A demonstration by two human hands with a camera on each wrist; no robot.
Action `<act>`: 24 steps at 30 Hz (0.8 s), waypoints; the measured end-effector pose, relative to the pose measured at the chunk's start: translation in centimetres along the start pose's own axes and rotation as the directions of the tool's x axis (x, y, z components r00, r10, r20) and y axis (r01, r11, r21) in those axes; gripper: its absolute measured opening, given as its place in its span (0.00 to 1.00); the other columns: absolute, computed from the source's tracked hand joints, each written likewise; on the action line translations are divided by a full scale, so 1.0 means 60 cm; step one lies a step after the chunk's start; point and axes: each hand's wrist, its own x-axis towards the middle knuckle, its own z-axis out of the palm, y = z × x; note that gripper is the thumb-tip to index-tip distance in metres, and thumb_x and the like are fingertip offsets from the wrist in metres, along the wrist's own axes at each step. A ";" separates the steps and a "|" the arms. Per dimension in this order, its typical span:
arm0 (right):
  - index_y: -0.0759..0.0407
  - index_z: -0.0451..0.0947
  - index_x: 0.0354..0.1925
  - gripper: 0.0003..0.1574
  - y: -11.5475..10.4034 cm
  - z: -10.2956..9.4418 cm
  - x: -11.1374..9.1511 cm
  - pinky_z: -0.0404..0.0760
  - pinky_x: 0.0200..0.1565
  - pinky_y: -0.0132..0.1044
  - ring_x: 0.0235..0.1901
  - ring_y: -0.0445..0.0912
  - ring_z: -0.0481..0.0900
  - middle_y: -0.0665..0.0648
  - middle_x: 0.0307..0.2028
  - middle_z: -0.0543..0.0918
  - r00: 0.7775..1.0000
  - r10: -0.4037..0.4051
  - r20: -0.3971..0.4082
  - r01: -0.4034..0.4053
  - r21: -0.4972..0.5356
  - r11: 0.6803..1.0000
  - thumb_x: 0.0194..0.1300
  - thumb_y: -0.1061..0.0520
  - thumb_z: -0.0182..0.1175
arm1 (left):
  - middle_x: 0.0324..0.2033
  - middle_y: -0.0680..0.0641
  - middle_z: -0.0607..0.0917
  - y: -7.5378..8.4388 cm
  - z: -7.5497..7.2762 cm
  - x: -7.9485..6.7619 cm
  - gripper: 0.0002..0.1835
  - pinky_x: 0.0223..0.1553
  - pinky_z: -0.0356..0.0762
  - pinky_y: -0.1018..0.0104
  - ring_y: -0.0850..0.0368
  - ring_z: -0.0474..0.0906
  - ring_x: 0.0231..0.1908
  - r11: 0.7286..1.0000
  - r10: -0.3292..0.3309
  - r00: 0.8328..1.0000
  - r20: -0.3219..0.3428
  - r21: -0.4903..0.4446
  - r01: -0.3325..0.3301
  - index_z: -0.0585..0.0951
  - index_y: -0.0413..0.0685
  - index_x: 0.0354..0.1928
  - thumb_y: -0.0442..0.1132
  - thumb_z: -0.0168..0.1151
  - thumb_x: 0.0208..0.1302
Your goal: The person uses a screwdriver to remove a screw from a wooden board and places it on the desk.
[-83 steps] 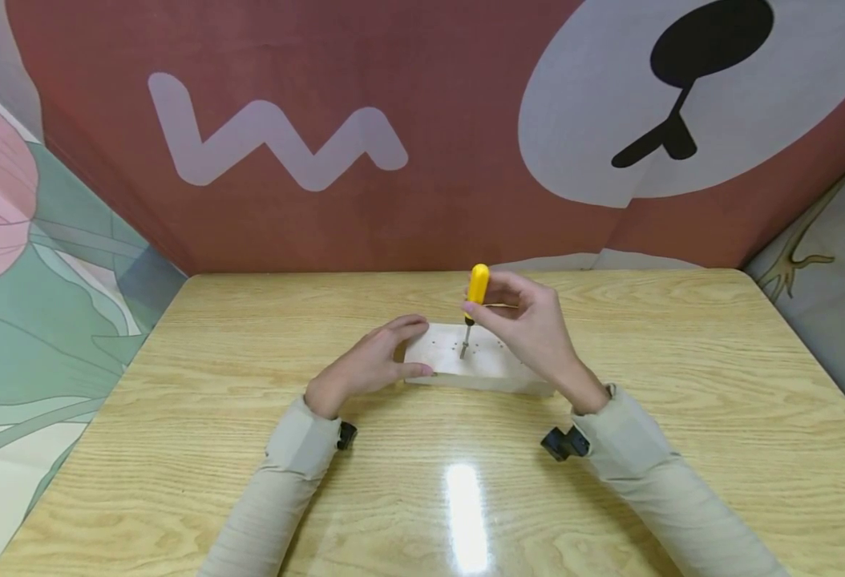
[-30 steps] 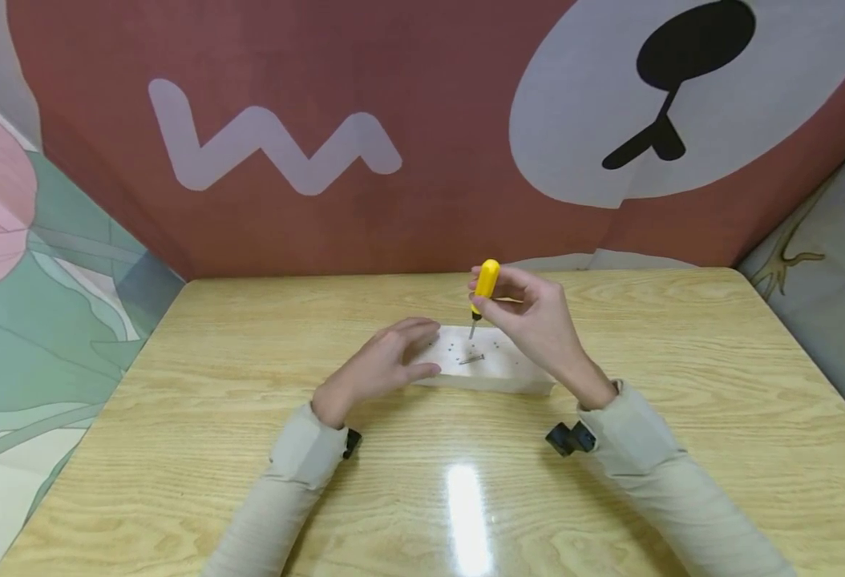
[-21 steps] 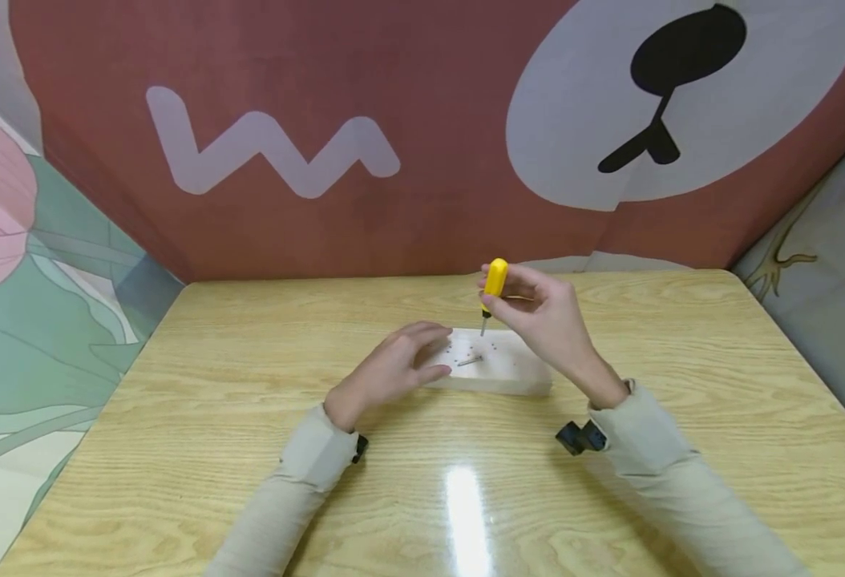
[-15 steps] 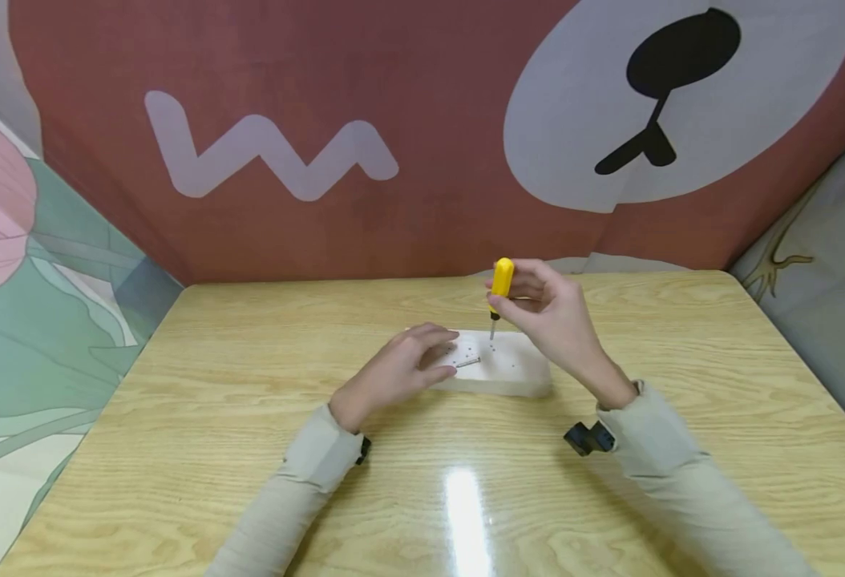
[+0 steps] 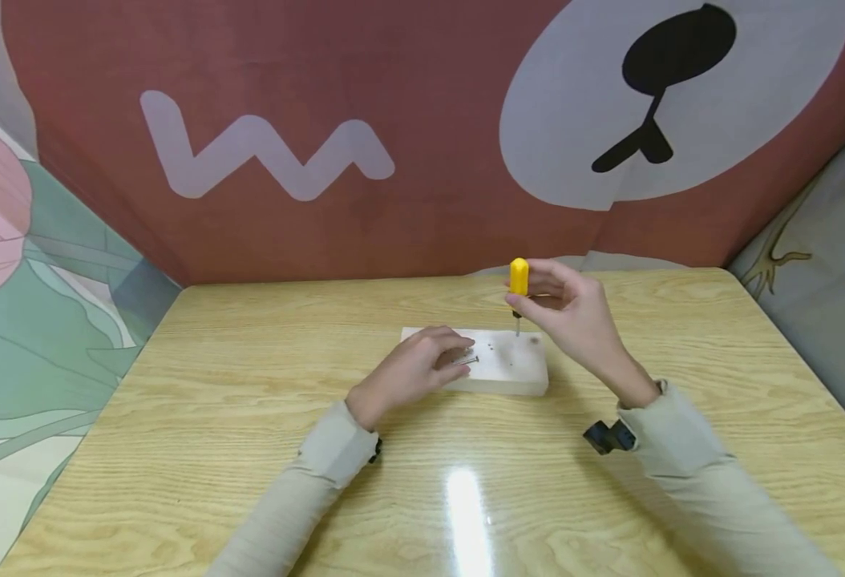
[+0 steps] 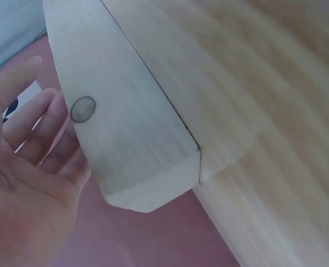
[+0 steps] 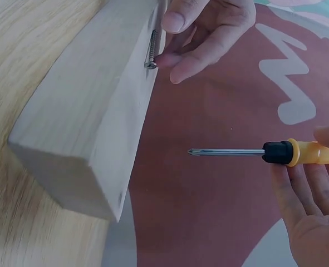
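A pale wooden block (image 5: 523, 373) with small holes in its top lies on the table. One metal screw (image 7: 151, 49) lies flat on that top face. My left hand (image 5: 417, 370) reaches over the block's left part, fingers loosely bent and apart; its fingertips are close around the screw, and whether they touch it is unclear. With my right hand (image 5: 574, 316) I grip a yellow-handled screwdriver (image 5: 519, 276) by its handle. Its cross-shaped tip (image 7: 193, 152) points down and stands apart from the block in the right wrist view.
The wood-grain table (image 5: 264, 473) extends on all sides of the block. Behind it stands a red printed backdrop (image 5: 321, 240), with printed panels at both sides. A dark spot (image 5: 534, 340) marks the block's far right corner.
The screw, earlier steeply tilted below the screwdriver's tip, now lies flat on the block. My right hand has carried the screwdriver right. My left hand has slid right, over the block toward the screw.
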 end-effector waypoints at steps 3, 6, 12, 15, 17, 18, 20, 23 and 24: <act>0.67 0.79 0.54 0.24 0.002 -0.004 -0.002 0.83 0.41 0.21 0.38 0.26 0.83 0.67 0.43 0.88 1.000 -0.003 -0.001 0.003 -0.001 1.000 0.58 0.69 0.69 | 0.47 0.51 0.85 0.002 0.002 0.003 0.17 0.53 0.79 0.64 0.58 0.77 0.49 1.000 -0.010 1.000 0.014 0.010 0.010 0.83 0.46 0.56 0.43 0.65 0.68; 0.67 0.79 0.54 0.24 0.003 -0.007 -0.004 0.83 0.41 0.21 0.38 0.25 0.83 0.67 0.43 0.87 1.000 -0.002 -0.005 0.002 -0.008 1.000 0.58 0.69 0.69 | 0.48 0.52 0.85 0.003 0.005 0.006 0.16 0.54 0.79 0.64 0.58 0.76 0.52 0.999 -0.023 0.999 0.032 0.027 0.022 0.84 0.49 0.54 0.44 0.65 0.68; 0.68 0.79 0.55 0.25 0.004 -0.011 -0.007 0.83 0.40 0.21 0.37 0.26 0.83 0.68 0.43 0.87 1.000 0.014 -0.006 -0.014 -0.001 1.000 0.58 0.69 0.69 | 0.47 0.53 0.83 0.005 0.007 0.008 0.13 0.55 0.78 0.64 0.56 0.73 0.55 0.998 -0.037 0.998 0.052 0.052 0.034 0.86 0.51 0.52 0.44 0.63 0.69; 0.68 0.79 0.55 0.25 0.004 -0.011 -0.007 0.83 0.40 0.21 0.36 0.26 0.83 0.69 0.43 0.87 1.000 0.020 0.000 -0.020 0.007 1.000 0.58 0.69 0.69 | 0.44 0.54 0.83 0.005 0.008 0.008 0.11 0.54 0.77 0.64 0.56 0.73 0.54 0.998 -0.032 0.999 0.044 0.047 0.030 0.87 0.52 0.49 0.43 0.63 0.70; 0.67 0.79 0.55 0.25 0.004 -0.012 -0.007 0.83 0.40 0.21 0.36 0.26 0.83 0.69 0.43 0.87 1.000 0.024 0.002 -0.024 0.004 1.000 0.58 0.68 0.69 | 0.42 0.55 0.82 0.005 0.008 0.008 0.09 0.53 0.76 0.65 0.57 0.72 0.53 0.999 -0.025 0.999 0.038 0.043 0.023 0.87 0.52 0.47 0.43 0.63 0.70; 0.67 0.79 0.55 0.24 0.004 -0.012 -0.007 0.83 0.39 0.21 0.36 0.26 0.83 0.69 0.43 0.87 1.000 0.027 0.003 -0.027 0.001 1.000 0.58 0.68 0.69 | 0.41 0.55 0.82 0.005 0.008 0.008 0.08 0.52 0.76 0.65 0.57 0.72 0.53 0.999 -0.022 0.999 0.036 0.041 0.020 0.88 0.53 0.46 0.42 0.63 0.70; 0.66 0.80 0.55 0.24 0.003 -0.012 -0.007 0.83 0.40 0.20 0.36 0.26 0.83 0.68 0.43 0.87 1.000 0.030 0.003 -0.030 -0.006 1.000 0.59 0.67 0.70 | 0.40 0.56 0.82 0.005 0.009 0.009 0.07 0.50 0.76 0.66 0.57 0.72 0.52 0.999 -0.015 0.999 0.033 0.038 0.014 0.88 0.54 0.43 0.42 0.63 0.70; 0.66 0.80 0.54 0.24 0.004 -0.013 -0.009 0.83 0.39 0.20 0.36 0.26 0.83 0.67 0.43 0.88 0.999 0.039 0.002 -0.039 -0.013 0.999 0.59 0.66 0.70 | 0.40 0.56 0.83 0.005 0.009 0.009 0.06 0.50 0.76 0.66 0.57 0.72 0.51 0.999 -0.008 0.999 0.034 0.045 0.006 0.88 0.54 0.41 0.42 0.63 0.69; 0.66 0.80 0.54 0.24 0.004 -0.013 -0.009 0.83 0.39 0.20 0.36 0.26 0.83 0.67 0.43 0.88 0.999 0.040 0.002 -0.040 -0.014 0.999 0.59 0.66 0.70 | 0.40 0.56 0.83 0.005 0.010 0.009 0.06 0.50 0.76 0.65 0.57 0.73 0.50 0.999 -0.004 0.999 0.033 0.050 0.003 0.88 0.54 0.40 0.42 0.63 0.69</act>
